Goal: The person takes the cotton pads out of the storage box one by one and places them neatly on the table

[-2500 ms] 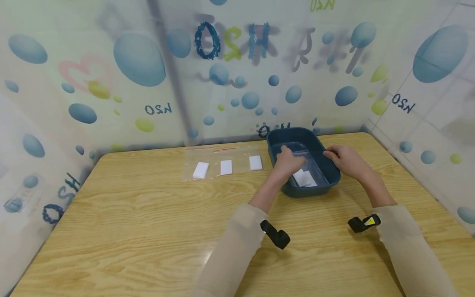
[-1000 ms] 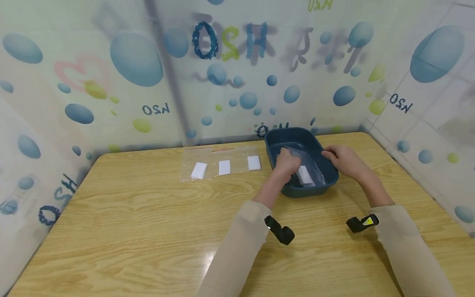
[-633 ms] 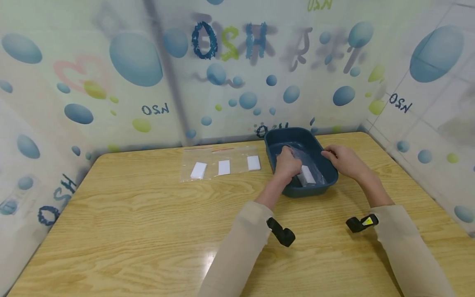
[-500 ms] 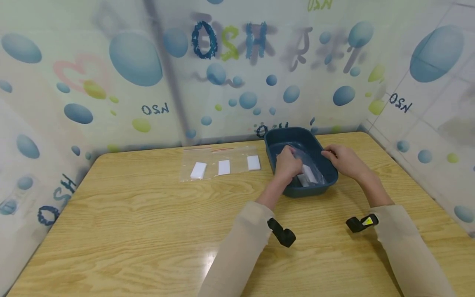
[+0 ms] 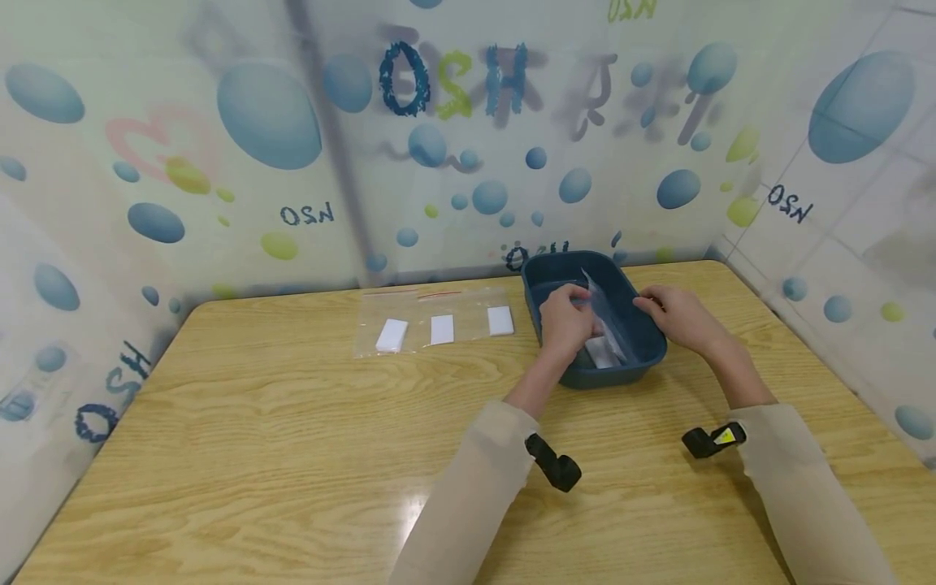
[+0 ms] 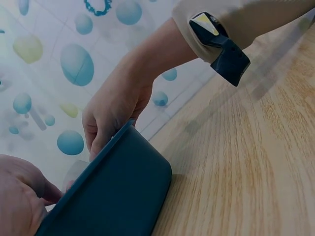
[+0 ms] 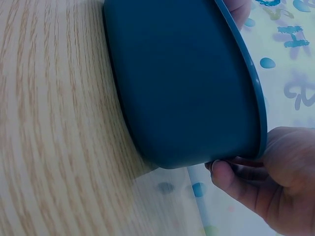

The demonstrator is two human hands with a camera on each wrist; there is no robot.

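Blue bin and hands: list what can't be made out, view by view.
Head: any part of the plastic bag behind the left hand.
Left wrist: the floor of the bin, behind its wall.
Right wrist: most of the left hand, cut off by the top edge.

One tub (image 7: 182,83), dark blue, smooth outer wall, curved corner, slim rim (image 7: 255,78); standing on the table. One right hand (image 7: 280,182), at the tub's corner, gripping the rim, fingertips against the outside. One left hand (image 7: 238,11), partial, behind the tub's rim, mostly hidden. One table (image 7: 59,108), pale wood grain, beneath and alongside the tub. One wall covering (image 7: 278,105), whitish, beyond the tub, printed with blue dots (image 7: 267,63) and blue lettering (image 7: 293,37).
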